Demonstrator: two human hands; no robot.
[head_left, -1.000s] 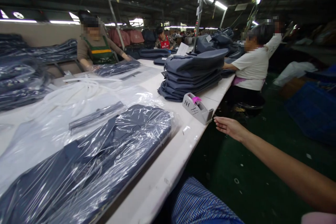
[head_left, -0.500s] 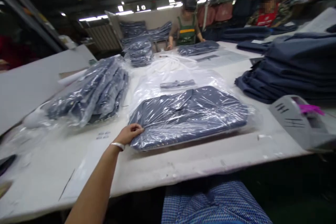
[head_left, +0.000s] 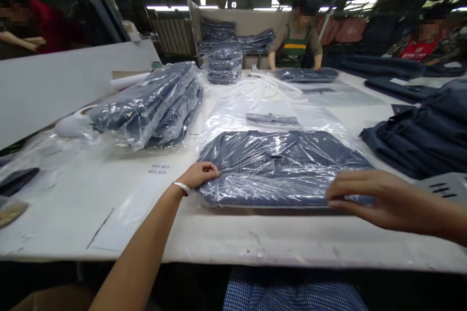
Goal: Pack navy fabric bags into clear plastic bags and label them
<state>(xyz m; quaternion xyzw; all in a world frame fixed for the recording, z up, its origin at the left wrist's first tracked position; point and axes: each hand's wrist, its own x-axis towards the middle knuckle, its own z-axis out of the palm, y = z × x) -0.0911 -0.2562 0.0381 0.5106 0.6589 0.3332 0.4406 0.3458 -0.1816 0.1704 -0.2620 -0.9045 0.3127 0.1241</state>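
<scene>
Your left hand (head_left: 199,175) rests on the near left corner of the bagged navy garment (head_left: 280,165), fingers curled down onto the plastic, with a bangle at the wrist. Your right hand (head_left: 368,197) is at the near right corner of the same bag, fingers stretched out and closing on the edge; whether they actually pinch the film cannot be told. That bagged garment lies flat on the white table (head_left: 233,238), straight in front of you and close to the near edge. Just behind it lies one loose clear bag (head_left: 273,119) with a dark strip inside, and beyond that a tangle of white cord (head_left: 262,88). To the left sits one leaning pile of bagged garments (head_left: 153,107); the count inside it cannot be made out. A smaller stack of bagged garments (head_left: 222,64) stands further back. To the right, one stack of unbagged navy garments (head_left: 419,138) lies well apart from your right hand, and a grey tape dispenser (head_left: 443,187) sits just past your right wrist. Small labels (head_left: 159,169) lie on the table near your left hand. Across the table one person in a green apron (head_left: 295,43) has both hands on another bagged garment (head_left: 306,74). Two more people show at the edges, one far left (head_left: 25,24) and one far right (head_left: 423,41).
</scene>
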